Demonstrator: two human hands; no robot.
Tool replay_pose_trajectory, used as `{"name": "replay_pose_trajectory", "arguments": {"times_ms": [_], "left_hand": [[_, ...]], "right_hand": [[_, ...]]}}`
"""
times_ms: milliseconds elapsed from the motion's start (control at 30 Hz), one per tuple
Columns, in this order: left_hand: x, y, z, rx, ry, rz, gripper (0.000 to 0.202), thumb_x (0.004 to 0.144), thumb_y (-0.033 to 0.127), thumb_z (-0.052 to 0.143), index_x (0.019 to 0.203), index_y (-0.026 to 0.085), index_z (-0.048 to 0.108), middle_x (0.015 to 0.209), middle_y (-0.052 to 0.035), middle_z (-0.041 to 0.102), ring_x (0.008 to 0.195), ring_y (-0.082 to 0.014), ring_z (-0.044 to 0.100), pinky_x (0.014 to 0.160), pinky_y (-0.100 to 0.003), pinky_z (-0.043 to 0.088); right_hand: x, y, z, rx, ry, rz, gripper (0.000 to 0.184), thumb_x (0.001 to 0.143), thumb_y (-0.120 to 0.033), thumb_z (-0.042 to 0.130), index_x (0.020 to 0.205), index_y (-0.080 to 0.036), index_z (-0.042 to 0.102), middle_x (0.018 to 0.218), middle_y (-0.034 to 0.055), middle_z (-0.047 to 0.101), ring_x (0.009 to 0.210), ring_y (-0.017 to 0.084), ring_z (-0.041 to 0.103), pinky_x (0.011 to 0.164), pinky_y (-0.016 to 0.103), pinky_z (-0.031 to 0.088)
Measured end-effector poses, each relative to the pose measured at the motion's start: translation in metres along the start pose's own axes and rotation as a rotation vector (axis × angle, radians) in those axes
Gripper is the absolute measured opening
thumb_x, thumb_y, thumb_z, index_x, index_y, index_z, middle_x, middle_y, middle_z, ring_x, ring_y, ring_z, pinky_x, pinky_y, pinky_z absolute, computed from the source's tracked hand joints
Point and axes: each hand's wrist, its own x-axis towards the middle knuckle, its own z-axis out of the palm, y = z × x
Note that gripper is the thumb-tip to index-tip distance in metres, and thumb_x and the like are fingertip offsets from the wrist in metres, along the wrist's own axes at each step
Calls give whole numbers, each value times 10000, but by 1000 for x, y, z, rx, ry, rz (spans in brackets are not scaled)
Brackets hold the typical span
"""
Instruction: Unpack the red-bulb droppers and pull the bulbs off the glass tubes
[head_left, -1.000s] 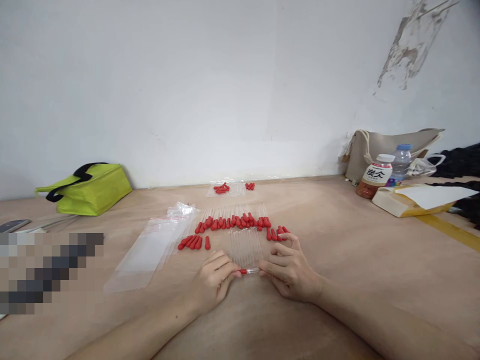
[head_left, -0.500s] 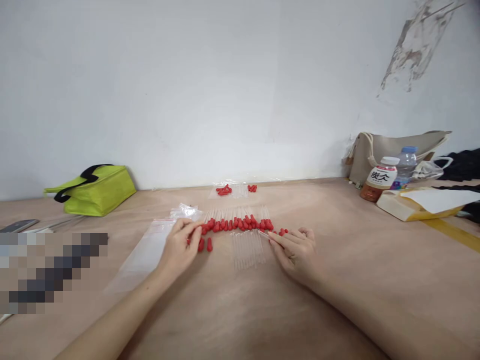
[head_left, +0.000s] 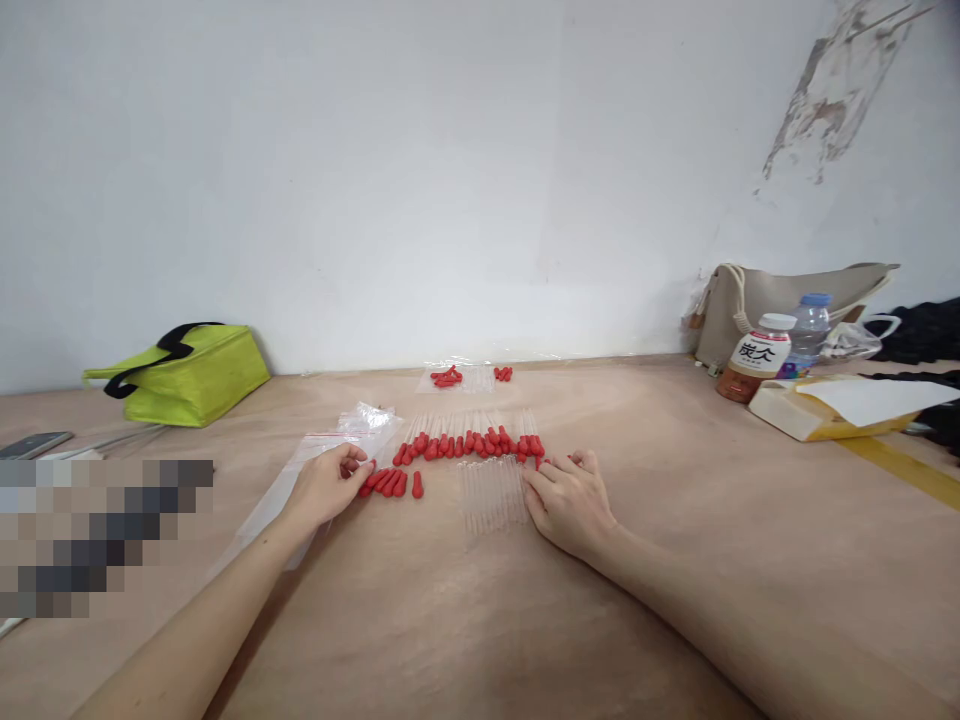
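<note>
My left hand (head_left: 328,488) pinches a red rubber bulb at the left end of a short slanted row of red rubber bulbs (head_left: 388,484). A single bulb (head_left: 418,485) lies just right of that row. My right hand (head_left: 570,502) is closed, its thumb and fingertips at the right edge of a row of bare glass dropper tubes (head_left: 491,495), on the outermost tube. Some red shows behind its fingers. Beyond both hands, glass droppers with red bulbs fitted (head_left: 469,444) lie side by side, bulbs towards me.
Clear plastic bags (head_left: 300,475) lie under and behind my left hand. Near the wall rests another bag with red bulbs (head_left: 448,377) and tubes. A lime-green bag (head_left: 199,375) stands left. At right are bottles (head_left: 756,358), a beige bag (head_left: 810,290) and an open carton (head_left: 795,412).
My left hand has moved left and down from the fitted droppers to the loose bulbs. My right hand has lowered the tube it held to the right side of the bare tube row.
</note>
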Motion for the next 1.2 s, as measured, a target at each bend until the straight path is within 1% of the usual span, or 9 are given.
{"name": "replay_pose_trajectory", "arguments": {"times_ms": [133,267,400,533,667,800,900,1033,1200], "left_hand": [[1,0,-1,-74,-65,-33,303,731,472,465,756,196,588,712,-6,656,677,-183,596,617,-272,418],[0,6,-1,-65,61,-10,334,760,478,428,740,189,595,765,-27,659,736,-201,589,652,-292,417],[-5,25,1,-18,216,182,287,769,447,464,758,195,600,842,-40,635,868,-224,552,744,-319,407],[-6,59,10,-37,101,445,197,786,359,498,822,198,606,870,-38,601,870,-205,531,778,-327,405],[8,105,29,-18,-2,644,138,777,308,535,808,197,610,883,-37,571,872,-195,512,802,-337,399],[31,150,55,-2,-87,619,195,772,386,552,796,208,628,959,-53,550,985,-224,479,874,-377,366],[43,171,72,-1,-129,618,272,759,464,550,771,207,637,1006,-70,543,1042,-251,456,886,-409,352],[46,180,83,7,-159,616,266,752,448,564,698,199,640,1058,-89,535,1126,-277,402,900,-438,329],[47,179,89,16,-128,555,242,778,362,545,654,178,642,1082,-103,540,1112,-278,414,893,-440,338]], "right_hand": [[0,-5,-3,13,-83,-18,188,808,-219,451,696,-156,588,649,46,594,714,167,467,735,349,214],[0,-5,-5,11,-149,-9,239,842,-312,440,807,-142,604,740,65,605,762,182,467,757,363,221],[1,-5,-6,27,-210,6,343,850,-433,430,888,-136,598,788,68,608,803,196,473,779,377,224],[4,-6,-8,58,-241,11,411,847,-503,400,868,-139,589,837,77,608,822,197,474,787,375,230],[2,-7,-10,96,-217,22,415,830,-524,416,873,-151,593,855,78,611,831,195,478,780,363,233],[-4,-1,-11,146,-135,91,308,857,-420,426,845,-182,620,777,44,621,785,165,499,754,334,226],[-7,12,-13,164,-43,215,278,878,-341,411,795,-201,636,707,17,620,707,133,510,717,311,219],[-7,27,-13,113,4,354,319,883,-319,405,690,-206,632,624,-4,601,652,122,507,674,294,209],[-7,30,-8,145,4,386,271,863,-320,442,699,-221,634,633,-14,609,670,130,519,671,294,210]]}}
